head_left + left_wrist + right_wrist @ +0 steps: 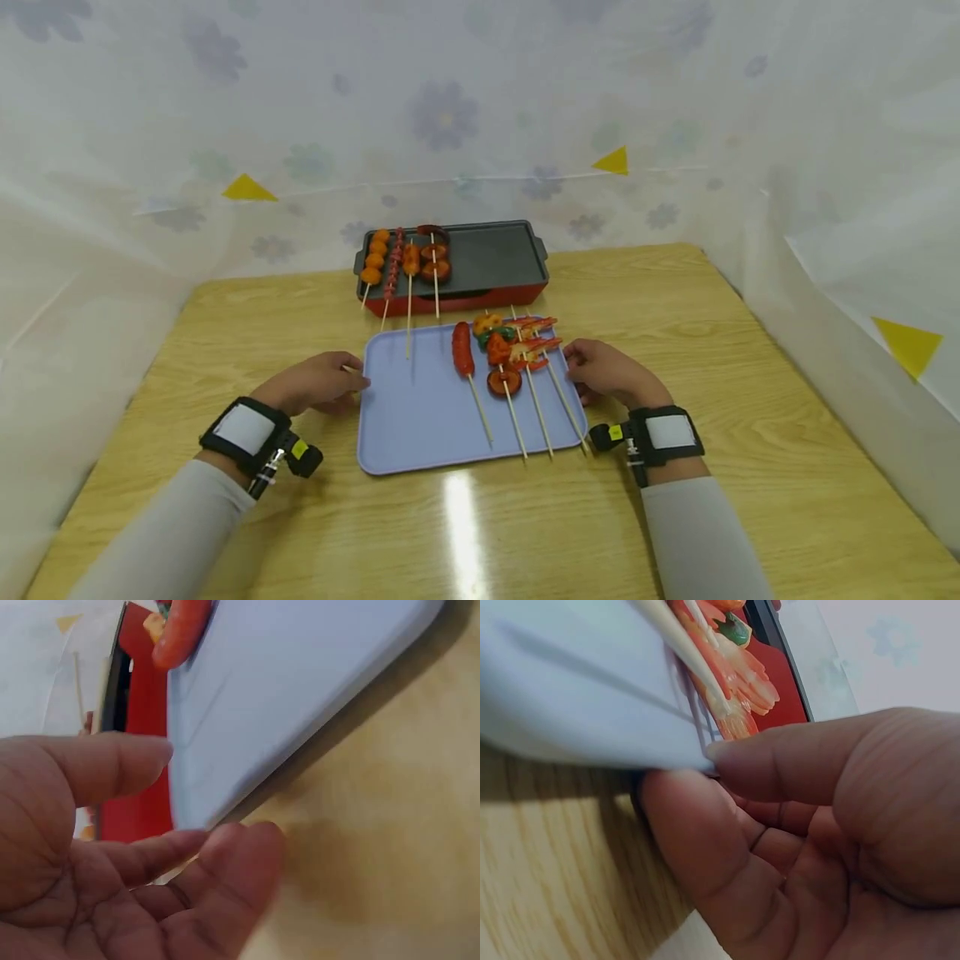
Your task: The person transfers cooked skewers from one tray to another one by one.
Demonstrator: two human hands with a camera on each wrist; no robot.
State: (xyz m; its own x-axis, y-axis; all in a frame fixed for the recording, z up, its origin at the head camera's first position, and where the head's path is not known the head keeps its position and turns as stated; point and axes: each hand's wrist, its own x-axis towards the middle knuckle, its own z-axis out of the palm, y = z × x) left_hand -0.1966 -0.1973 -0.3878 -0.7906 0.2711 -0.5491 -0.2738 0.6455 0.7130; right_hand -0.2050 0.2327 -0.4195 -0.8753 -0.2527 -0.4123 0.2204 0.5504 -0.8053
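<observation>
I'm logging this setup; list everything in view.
Table: one, yellowish wood, centre and foreground.
Tray: one, lavender, middle of table.
Grill: one, dark-grey plate, red body, behind tray.
Skewers on tray: four, mostly red and orange, its centre and right.
Skewers on grill: four, orange, red and brown, its left half.
Floral sheeting: count unclear, whitish, behind and beside table.
Triangles: three, yellow, two behind, one at right.
Sleeves: two, light grey, forearms.
Wrist straps: two, black, one per wrist.
Left grip: one, tray's left edge.
Right grip: one, tray's right edge.
</observation>
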